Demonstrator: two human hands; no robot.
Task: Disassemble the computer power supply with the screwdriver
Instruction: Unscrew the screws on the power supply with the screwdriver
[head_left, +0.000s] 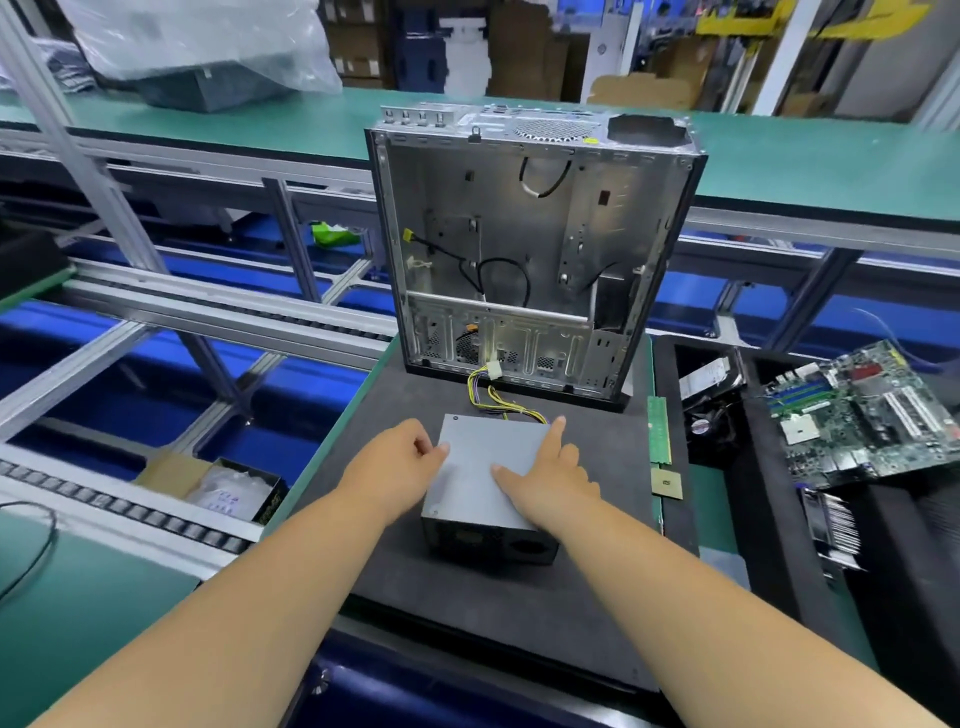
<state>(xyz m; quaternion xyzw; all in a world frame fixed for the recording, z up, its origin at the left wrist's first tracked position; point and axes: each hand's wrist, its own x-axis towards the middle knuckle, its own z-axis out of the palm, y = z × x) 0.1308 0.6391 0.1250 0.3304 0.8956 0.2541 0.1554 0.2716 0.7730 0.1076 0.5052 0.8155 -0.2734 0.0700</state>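
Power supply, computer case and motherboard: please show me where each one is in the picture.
Power supply (480, 467): head view, grey top cover.
Case (519, 234): head view, bare inner back panel.
Motherboard (862, 410): head view, middle of the green board.

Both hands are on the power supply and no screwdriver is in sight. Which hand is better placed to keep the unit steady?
Probably the right hand: it lies flat across the top of the power supply, fingers spread. The left hand only pinches the left edge, so it frees up more easily.
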